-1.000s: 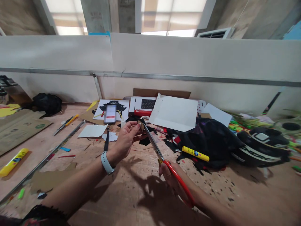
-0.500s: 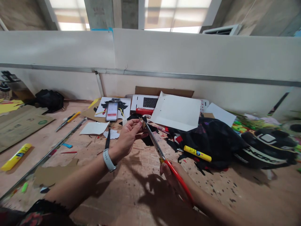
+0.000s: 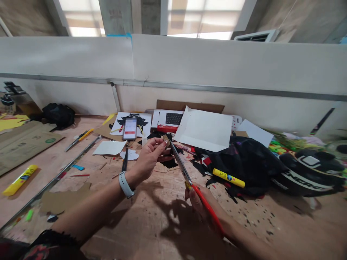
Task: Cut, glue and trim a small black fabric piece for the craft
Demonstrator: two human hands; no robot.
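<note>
The left hand (image 3: pixel 148 159) pinches a small cardboard piece (image 3: pixel 166 140) between thumb and fingertips, raised above the desk (image 3: pixel 151 216). The right hand (image 3: pixel 200 202) is closed on the red handles of the scissors (image 3: pixel 189 182), whose blades run toward 11 o'clock and meet the piece's edge. Blade opening cannot be told. Risk, as a judgement: the left fingertips sit just beside the blade tips, so a slip could nick them; the tiny piece may twist and cut crooked. A yellow glue stick (image 3: pixel 228 177) lies at 3 o'clock.
</note>
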